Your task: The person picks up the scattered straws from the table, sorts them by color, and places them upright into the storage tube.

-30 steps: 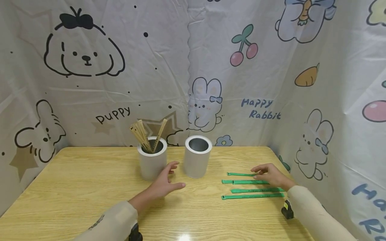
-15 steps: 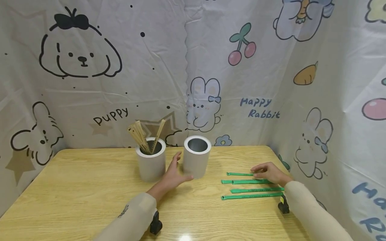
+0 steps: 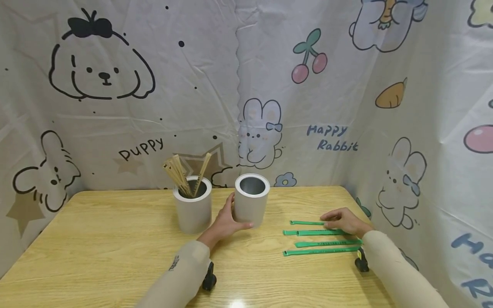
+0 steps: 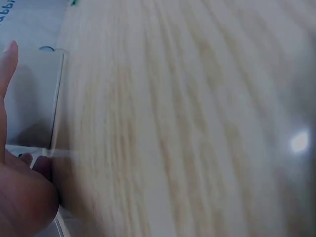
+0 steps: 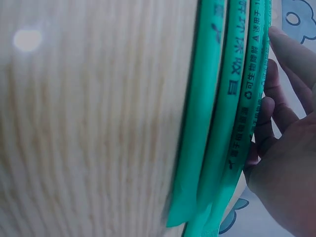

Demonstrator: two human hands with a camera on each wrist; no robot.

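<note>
In the head view my left hand [image 3: 225, 218] curves round the lower left side of a white cylindrical holder [image 3: 250, 208] with a dark, hollow inside. Its thumb lies across the front near the base; the fingers go behind the left side. The left wrist view shows that hand [image 4: 22, 197] beside the holder's pale wall [image 4: 37, 98]. My right hand [image 3: 344, 221] pinches the farthest of several green wrapped straws [image 3: 306, 223] lying side by side on the table. In the right wrist view the fingers [image 5: 291, 52] are at the far edge of the printed straws [image 5: 197, 128].
Left of the gripped holder stands a second white holder [image 3: 194, 214] with several slim tan sticks [image 3: 179, 173] leaning in it. Both stand near the back edge of the wooden table [image 3: 115, 248]. A cartoon-print cloth [image 3: 200, 107] hangs close behind and at the sides.
My left hand has moved right, from in front of the stick-filled holder to the other holder, and closed round its base. The right hand stays at the far straw.
</note>
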